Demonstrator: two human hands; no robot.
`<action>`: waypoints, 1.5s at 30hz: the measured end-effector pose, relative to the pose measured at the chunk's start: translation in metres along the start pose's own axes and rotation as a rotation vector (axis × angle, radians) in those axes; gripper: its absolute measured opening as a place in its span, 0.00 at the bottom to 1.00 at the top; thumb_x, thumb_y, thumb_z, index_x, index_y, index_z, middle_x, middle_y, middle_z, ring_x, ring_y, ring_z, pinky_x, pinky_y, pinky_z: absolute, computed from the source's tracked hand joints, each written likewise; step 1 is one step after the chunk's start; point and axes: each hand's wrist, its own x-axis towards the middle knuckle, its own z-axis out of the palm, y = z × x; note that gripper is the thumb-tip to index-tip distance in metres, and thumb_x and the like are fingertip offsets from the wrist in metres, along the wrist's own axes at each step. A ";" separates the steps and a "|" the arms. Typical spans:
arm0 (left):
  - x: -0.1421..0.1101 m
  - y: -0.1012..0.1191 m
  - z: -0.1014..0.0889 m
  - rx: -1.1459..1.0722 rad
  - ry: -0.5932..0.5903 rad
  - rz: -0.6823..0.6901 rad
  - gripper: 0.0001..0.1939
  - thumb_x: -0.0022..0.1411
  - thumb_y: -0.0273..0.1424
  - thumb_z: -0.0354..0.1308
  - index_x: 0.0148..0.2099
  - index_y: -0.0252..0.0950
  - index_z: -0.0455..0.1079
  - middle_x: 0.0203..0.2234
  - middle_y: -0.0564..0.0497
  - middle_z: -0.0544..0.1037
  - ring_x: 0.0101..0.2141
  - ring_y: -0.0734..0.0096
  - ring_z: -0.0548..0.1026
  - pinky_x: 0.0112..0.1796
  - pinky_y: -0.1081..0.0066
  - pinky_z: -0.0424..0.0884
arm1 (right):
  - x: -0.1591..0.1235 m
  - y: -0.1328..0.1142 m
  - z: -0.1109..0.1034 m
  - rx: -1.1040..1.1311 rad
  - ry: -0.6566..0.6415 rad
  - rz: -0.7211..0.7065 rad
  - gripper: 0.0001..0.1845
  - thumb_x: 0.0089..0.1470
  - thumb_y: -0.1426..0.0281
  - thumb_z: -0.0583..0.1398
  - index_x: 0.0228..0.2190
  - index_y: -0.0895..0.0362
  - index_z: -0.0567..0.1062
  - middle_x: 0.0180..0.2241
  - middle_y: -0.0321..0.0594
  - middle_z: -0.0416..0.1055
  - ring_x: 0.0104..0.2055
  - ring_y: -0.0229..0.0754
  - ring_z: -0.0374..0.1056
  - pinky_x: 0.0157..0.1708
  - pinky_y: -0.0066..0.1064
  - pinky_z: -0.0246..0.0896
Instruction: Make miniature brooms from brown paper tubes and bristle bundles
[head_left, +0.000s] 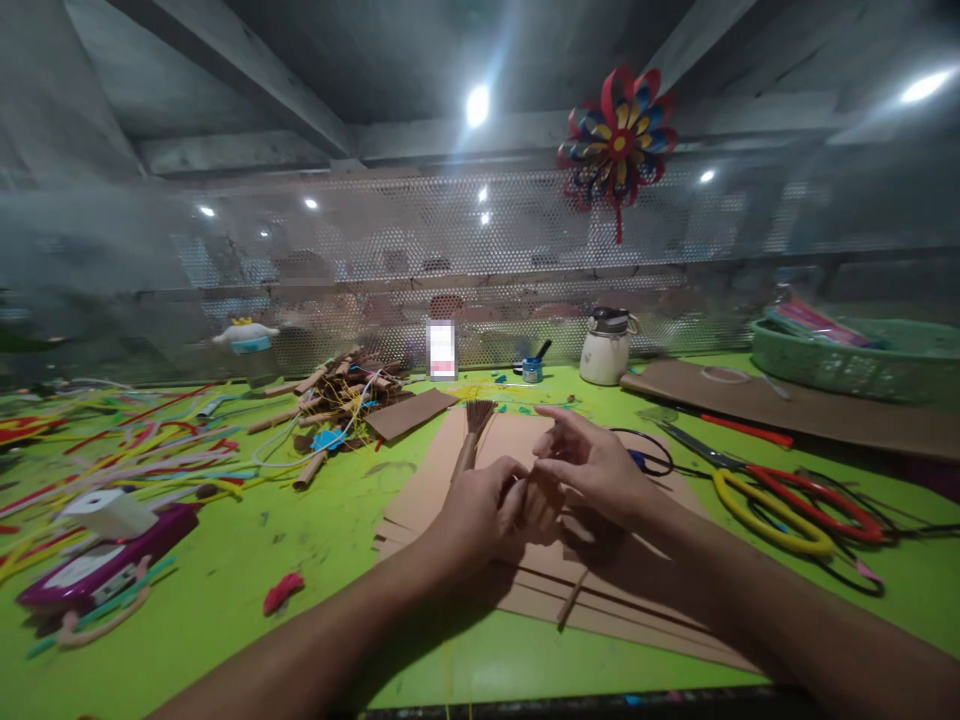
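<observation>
My left hand (480,508) is closed, thumb and fingers pinched together at a small brown paper piece (544,508). Close on its right, my right hand (592,465) curls its fingers over the same spot; what its fingertips pinch is too small to make out. Both hands are above a stack of brown paper sheets (517,590). Just beyond the left hand is a rolled brown paper stick with a fringed end (472,435), its lower end hidden by the hand. A thin brown stick (572,600) lies on the sheets nearer me.
Scissors (780,500) with red and yellow handles lie at right among black cable. Behind are a white jug (605,348), a small blue jar (532,370) and a green basket (862,355). Left are a paper-roll pile (345,395), coloured strands and a purple power strip (112,565).
</observation>
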 end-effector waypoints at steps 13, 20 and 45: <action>0.007 0.016 -0.010 -0.529 -0.181 -0.294 0.07 0.52 0.31 0.58 0.29 0.32 0.66 0.15 0.53 0.73 0.18 0.74 0.72 0.22 0.74 0.67 | 0.002 -0.011 -0.009 0.110 0.102 0.059 0.28 0.40 0.64 0.66 0.44 0.61 0.71 0.22 0.33 0.69 0.25 0.36 0.65 0.27 0.30 0.61; 0.007 0.015 -0.012 -0.658 -0.079 -0.363 0.08 0.55 0.32 0.57 0.29 0.32 0.65 0.18 0.51 0.74 0.20 0.74 0.73 0.23 0.75 0.66 | -0.001 -0.010 -0.006 0.161 0.027 0.202 0.31 0.46 0.60 0.63 0.49 0.61 0.64 0.23 0.34 0.69 0.24 0.36 0.66 0.26 0.30 0.62; 0.003 0.002 -0.001 -0.227 -0.002 -0.087 0.11 0.59 0.33 0.50 0.31 0.32 0.68 0.23 0.51 0.71 0.23 0.74 0.70 0.23 0.75 0.67 | -0.010 -0.004 0.009 0.152 -0.076 0.095 0.35 0.45 0.72 0.61 0.55 0.59 0.58 0.19 0.24 0.56 0.22 0.31 0.56 0.25 0.25 0.52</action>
